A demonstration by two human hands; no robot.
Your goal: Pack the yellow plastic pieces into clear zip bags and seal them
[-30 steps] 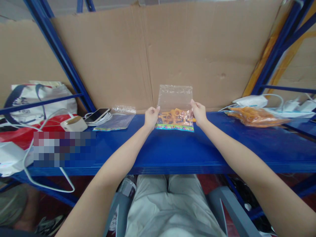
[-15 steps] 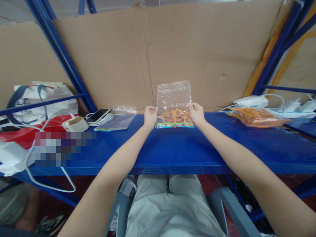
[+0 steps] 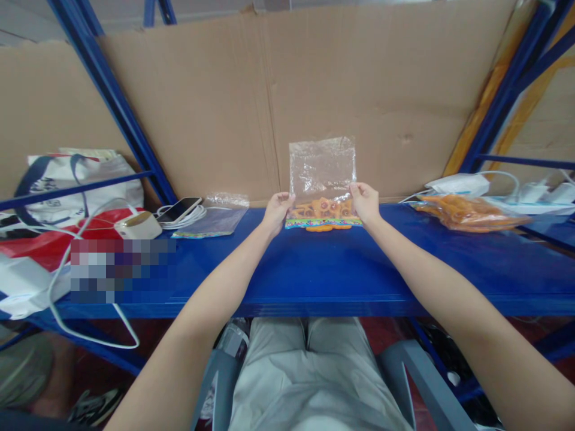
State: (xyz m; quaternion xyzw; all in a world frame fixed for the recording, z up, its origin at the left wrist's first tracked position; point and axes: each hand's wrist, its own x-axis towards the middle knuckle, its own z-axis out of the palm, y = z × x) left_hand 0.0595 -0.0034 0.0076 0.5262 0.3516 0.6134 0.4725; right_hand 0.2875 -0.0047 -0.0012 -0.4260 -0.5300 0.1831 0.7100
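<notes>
A clear plastic bag (image 3: 322, 161) with a colourful printed strip along its lower edge stands upright over the blue shelf. My left hand (image 3: 277, 212) pinches its left edge, and my right hand (image 3: 365, 202) pinches the right edge. Through the film show several orange plastic pieces (image 3: 324, 208). Some orange sticks out just under the strip; whether the pieces lie inside the bag or behind it I cannot tell. Left of my hands, another clear bag (image 3: 211, 222) with a similar strip lies flat. To the right rests a clear bag filled with orange pieces (image 3: 467, 212).
Cardboard (image 3: 202, 108) walls off the back of the blue shelf (image 3: 314, 275). On the left are a phone (image 3: 179, 209), coiled white cable, a power bank (image 3: 138, 225) and a tote bag (image 3: 90, 185). A power strip (image 3: 534, 205) with plugs sits at right. Someone's leg shows lower left.
Both hands have shifted slightly right with the bag, which now stands a little higher and wider. Orange has come into view beneath its printed strip.
</notes>
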